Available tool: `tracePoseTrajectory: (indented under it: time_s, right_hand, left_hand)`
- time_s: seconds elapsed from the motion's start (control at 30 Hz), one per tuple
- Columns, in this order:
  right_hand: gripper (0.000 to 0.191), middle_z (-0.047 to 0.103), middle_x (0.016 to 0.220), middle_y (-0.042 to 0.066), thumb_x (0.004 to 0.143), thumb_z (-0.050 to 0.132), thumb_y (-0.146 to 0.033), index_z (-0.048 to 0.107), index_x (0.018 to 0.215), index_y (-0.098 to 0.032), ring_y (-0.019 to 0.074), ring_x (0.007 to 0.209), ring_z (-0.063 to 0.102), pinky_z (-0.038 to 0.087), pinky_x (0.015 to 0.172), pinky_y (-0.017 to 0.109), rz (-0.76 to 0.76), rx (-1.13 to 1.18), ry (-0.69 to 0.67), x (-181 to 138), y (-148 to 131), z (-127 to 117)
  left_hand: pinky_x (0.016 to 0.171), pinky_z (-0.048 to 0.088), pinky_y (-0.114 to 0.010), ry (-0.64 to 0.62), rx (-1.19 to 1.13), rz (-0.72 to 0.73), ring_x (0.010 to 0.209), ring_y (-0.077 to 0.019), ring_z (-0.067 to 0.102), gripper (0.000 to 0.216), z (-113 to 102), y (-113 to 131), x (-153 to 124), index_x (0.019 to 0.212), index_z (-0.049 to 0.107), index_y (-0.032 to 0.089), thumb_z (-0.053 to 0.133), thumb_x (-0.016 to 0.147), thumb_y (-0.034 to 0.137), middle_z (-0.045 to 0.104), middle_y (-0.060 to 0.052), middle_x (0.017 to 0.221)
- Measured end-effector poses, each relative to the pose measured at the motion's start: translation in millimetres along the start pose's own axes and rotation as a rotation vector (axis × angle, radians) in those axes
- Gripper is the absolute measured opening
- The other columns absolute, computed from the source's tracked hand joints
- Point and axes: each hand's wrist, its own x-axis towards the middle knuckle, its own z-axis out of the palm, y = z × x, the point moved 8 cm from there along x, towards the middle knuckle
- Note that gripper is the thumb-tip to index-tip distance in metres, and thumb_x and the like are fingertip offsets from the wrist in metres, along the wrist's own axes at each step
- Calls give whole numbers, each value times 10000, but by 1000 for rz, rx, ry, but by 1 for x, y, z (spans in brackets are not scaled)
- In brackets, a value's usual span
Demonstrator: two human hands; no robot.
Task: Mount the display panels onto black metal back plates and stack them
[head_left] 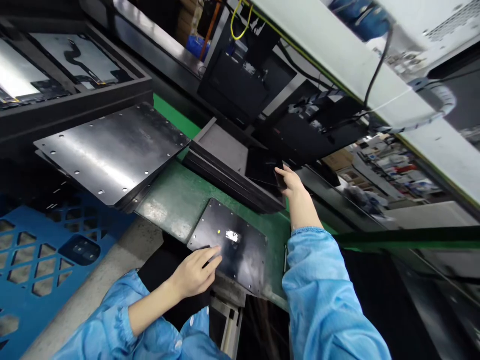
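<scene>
- A green-surfaced workbench (176, 200) is seen running diagonally through the view, with a white overhead beam (337, 55) crossing the upper right.
- A stack of large dark metal plates (112, 150), drilled with small holes along the edges, is seen resting at the left of the bench, partly overhanging a blue plastic pallet (33, 255) on the floor.
- A dark tray (228, 165) is noted lying across the bench just beyond the hands, with black monitor-like units (240, 85) mounted behind it.
- A smaller black plate (236, 250), bearing a white label and a yellow dot, is found flat on the near edge of the bench, one corner overhanging it.
- The left hand (195, 275) is laid on the near-left corner of the black plate, fingers extended and held loosely together, fingertips pressed to the surface.
- The right hand (294, 192) is stretched forward to the dark tray; a thin dark flat piece (270, 170) is touched at its edge. Whether it is pinched cannot be told.
- Both arms are covered by light blue sleeves (322, 290).
</scene>
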Motion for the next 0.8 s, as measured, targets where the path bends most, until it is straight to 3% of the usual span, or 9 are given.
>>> tracePoseTrajectory:
  time_s: [0.07, 0.17, 0.23, 0.37, 0.47, 0.57, 0.63, 0.7, 0.8]
  right_hand:
    - [455, 776, 1294, 210, 937, 770, -183, 648, 1365, -90, 170, 1050, 751, 538, 948, 380, -38, -31, 26, 0, -3, -4]
    - [660, 548, 1601, 314, 978, 731, -210, 487, 1571, -56, 155, 1326, 646, 464, 1084, 388, -165, -59, 101, -15, -16, -20]
    - [622, 501, 1670, 256, 993, 720, -270, 530, 1568, -125, 153, 1436, 577, 437, 1151, 381, -246, -49, 101, -38, -22, -31]
    - [439, 723, 1464, 112, 941, 796, -468, 760, 1312, -235, 249, 1401, 637, 494, 1175, 445, -358, -77, -57, -116, -4, -47]
    - [419, 757, 1403, 90, 982, 755, -534, 779, 1296, -258, 296, 1373, 655, 464, 1227, 522, -443, -240, -18, -200, 45, -60]
    - [422, 721, 1458, 108, 1050, 669, -531, 743, 1371, -266, 318, 1393, 640, 449, 1245, 588, -382, -355, 89, -284, 128, -67]
    - [457, 647, 1564, 112, 1087, 618, -501, 672, 1487, -286, 328, 1471, 577, 434, 1259, 619, -341, -387, 159, -334, 182, -67]
    - [498, 570, 1648, 90, 1110, 587, -457, 587, 1588, -319, 326, 1561, 474, 420, 1274, 623, -348, -445, 204, -372, 218, -64]
    - [495, 595, 1622, 61, 1128, 554, -408, 550, 1619, -344, 308, 1554, 459, 438, 1260, 586, -371, -481, 243, -391, 238, -60]
  left_hand:
    - [1070, 660, -407, 0, 6, 4, 1283, -283, 721, 466, 0, -1, 0, 1414, 650, 115, 632, 950, 72, 698, -196, 1452]
    - [1074, 655, -408, -7, 0, 6, 1292, -284, 714, 462, 1, -1, 1, 1419, 648, 113, 627, 959, 72, 698, -195, 1452]
    - [1075, 651, -406, -18, -2, 8, 1296, -282, 709, 461, 0, 0, 3, 1426, 643, 117, 623, 968, 69, 696, -190, 1458]
    - [1120, 614, -410, -69, 4, -28, 1332, -270, 691, 428, -8, -3, 8, 1418, 652, 150, 629, 996, 85, 690, -177, 1474]
    - [1253, 488, -541, -124, 88, -85, 1370, -300, 673, 369, -20, -21, 10, 1390, 677, 208, 678, 1021, 188, 691, -152, 1495]
    - [1340, 302, -658, -189, 213, -114, 1491, -379, 580, 530, -31, -46, 9, 1509, 628, 256, 755, 1010, 381, 576, -155, 1645]
    - [1338, 298, -648, -245, 263, -122, 1578, -410, 474, 653, -34, -59, 7, 1593, 565, 286, 767, 996, 457, 453, -151, 1741]
    - [1330, 315, -634, -284, 274, -120, 1613, -409, 421, 671, -36, -64, 10, 1626, 524, 295, 739, 1010, 453, 410, -149, 1766]
    - [1351, 268, -643, -296, 243, -69, 1604, -384, 440, 620, -39, -54, 37, 1624, 507, 283, 683, 1040, 394, 463, -158, 1729]
